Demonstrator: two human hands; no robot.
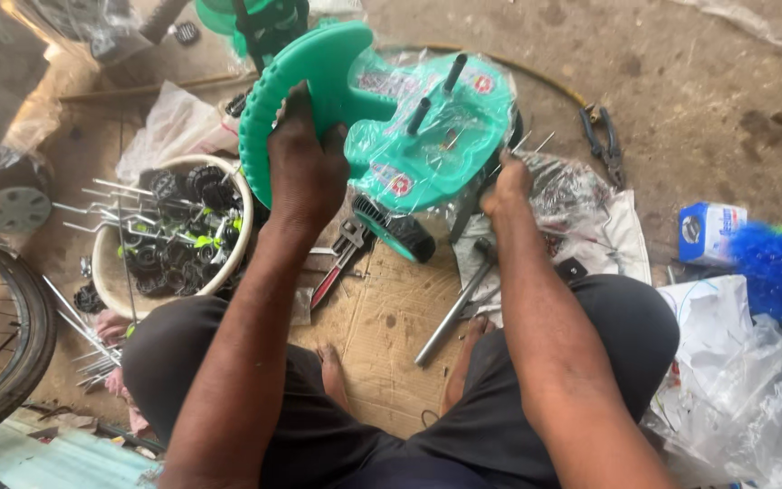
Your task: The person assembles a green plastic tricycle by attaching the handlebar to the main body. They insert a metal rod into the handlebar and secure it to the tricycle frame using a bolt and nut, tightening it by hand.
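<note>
— Where does the work sit?
— On the cardboard sheet (391, 335) between the seated person's knees: a green plastic toy-car body (409, 136), still in its clear wrap.

— And the hands?
— Left hand (305, 167) clamps the round green rim; right hand (507, 181) pinches at a thin metal rod by the wheel (400, 234) (best kept braced, I'd judge). Beyond, pliers (604, 145) lie idle

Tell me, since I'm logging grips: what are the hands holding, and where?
Left hand grips the green plastic toy body by its ridged backrest rim; right hand is at its underside, hold unclear.
</note>
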